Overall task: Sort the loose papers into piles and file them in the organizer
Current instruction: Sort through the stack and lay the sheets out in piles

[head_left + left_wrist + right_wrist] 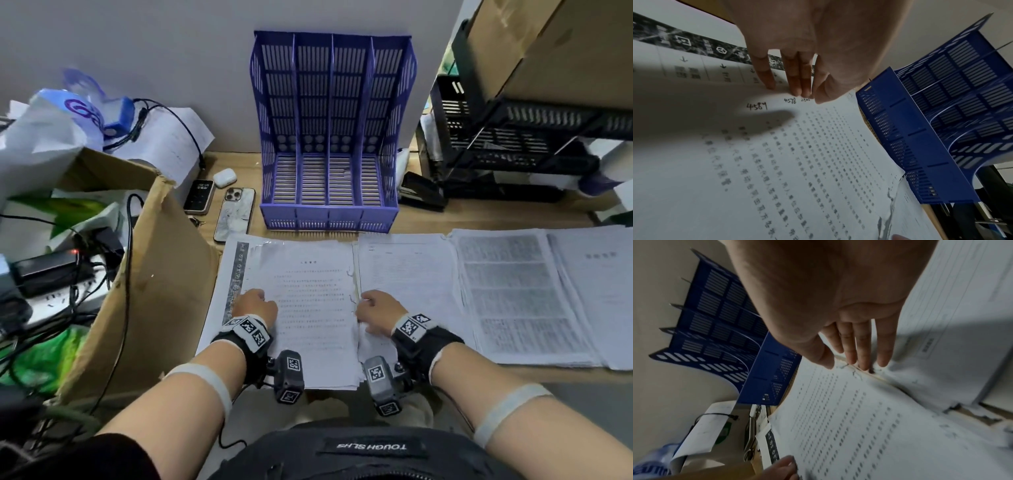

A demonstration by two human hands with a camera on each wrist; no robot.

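Note:
A blue slotted organizer (329, 137) (920, 146) (768, 369) stands empty against the wall. In front of it lie several paper piles side by side. My hands flank the leftmost pile (308, 301) (797, 162) (849, 418) of printed text. My left hand (255, 303) (797, 92) has its fingertips (795, 91) at the pile's left edge and its thumb on the top sheet. My right hand (375, 308) (857, 363) reaches straight fingers (863, 356) into the gap between this pile and the middle pile (404, 274). Whether any fingertips are under the pile is hidden.
More piles (507, 294) (596, 291) lie to the right. An open cardboard box (161, 274) with cables stands at the left. Two phones (236, 212) (199, 195) and an earbud case (225, 178) lie by the organizer. A black stapler (423, 192) and black crates (513, 137) stand at the right.

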